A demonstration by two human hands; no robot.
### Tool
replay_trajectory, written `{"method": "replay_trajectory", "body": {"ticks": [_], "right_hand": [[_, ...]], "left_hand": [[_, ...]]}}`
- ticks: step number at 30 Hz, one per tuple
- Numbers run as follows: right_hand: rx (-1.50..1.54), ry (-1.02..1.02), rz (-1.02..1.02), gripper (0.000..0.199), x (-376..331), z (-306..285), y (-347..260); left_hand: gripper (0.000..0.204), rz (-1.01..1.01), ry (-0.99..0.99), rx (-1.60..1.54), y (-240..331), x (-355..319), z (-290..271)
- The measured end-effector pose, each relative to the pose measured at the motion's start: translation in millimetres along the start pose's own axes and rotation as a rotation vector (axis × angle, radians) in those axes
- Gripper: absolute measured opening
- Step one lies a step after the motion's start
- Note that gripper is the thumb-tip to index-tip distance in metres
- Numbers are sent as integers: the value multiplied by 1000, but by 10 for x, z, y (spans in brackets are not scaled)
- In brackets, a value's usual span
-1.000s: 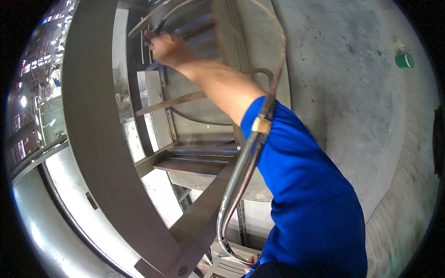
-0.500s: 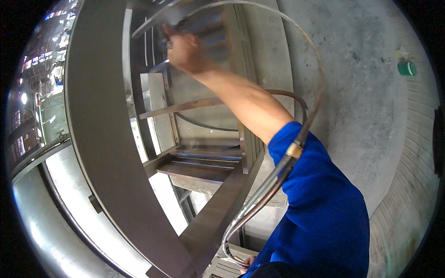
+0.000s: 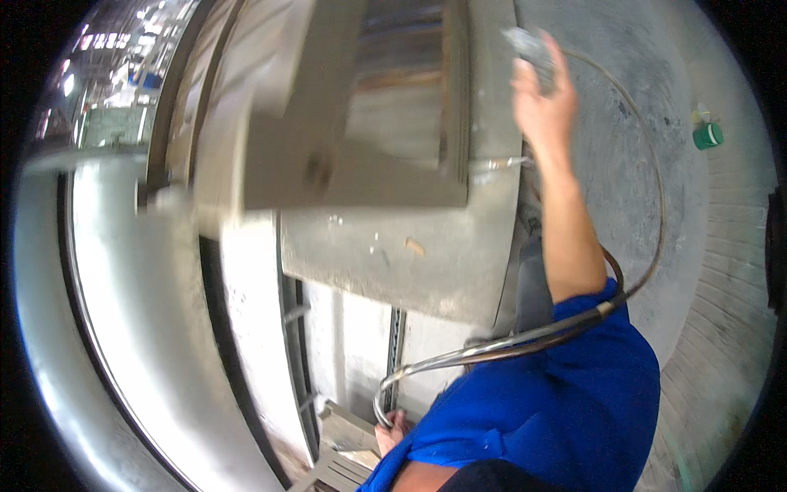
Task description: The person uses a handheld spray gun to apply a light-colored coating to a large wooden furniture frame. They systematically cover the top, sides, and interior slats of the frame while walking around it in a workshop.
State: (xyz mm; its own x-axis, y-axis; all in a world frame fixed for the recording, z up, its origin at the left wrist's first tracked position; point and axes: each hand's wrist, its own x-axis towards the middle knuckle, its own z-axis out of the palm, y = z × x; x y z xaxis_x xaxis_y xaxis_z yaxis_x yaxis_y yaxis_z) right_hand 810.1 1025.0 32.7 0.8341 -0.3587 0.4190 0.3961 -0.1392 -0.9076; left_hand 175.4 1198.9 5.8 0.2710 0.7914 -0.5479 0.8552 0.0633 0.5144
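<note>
Right hand (image 3: 543, 98) raised at upper right, gripping the hose's (image 3: 648, 205) grey end.
Left hand (image 3: 392, 430), bottom centre, clasps the hose's lower bend.

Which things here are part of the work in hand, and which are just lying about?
In hand:
- right hand, raised, gripping a blurred grey object
- long hose looping to that object
- left hand low on the hose's bent metal tube

Lying about:
- green cup on the concrete floor
- metal frame

glossy metal hose (image 3: 492, 348), rough concrete ledge (image 3: 410, 254)
</note>
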Motion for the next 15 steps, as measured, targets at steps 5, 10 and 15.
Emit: {"method": "replay_trajectory", "body": {"ticks": [5,10,15], "right_hand": [[-154,-59,402,55,-2878,-1233,-1343],[-228,-375,399,54,-5113,-833,-2344],[-112,-420,132,53,-5936,672,-2851]], "left_hand": [[23,-82,107,-188,-1561,-139,-1579],[13,189,191,-254,-2961,-127,-3222],[11,143,167,-238,-3154,391,-3977]]}}
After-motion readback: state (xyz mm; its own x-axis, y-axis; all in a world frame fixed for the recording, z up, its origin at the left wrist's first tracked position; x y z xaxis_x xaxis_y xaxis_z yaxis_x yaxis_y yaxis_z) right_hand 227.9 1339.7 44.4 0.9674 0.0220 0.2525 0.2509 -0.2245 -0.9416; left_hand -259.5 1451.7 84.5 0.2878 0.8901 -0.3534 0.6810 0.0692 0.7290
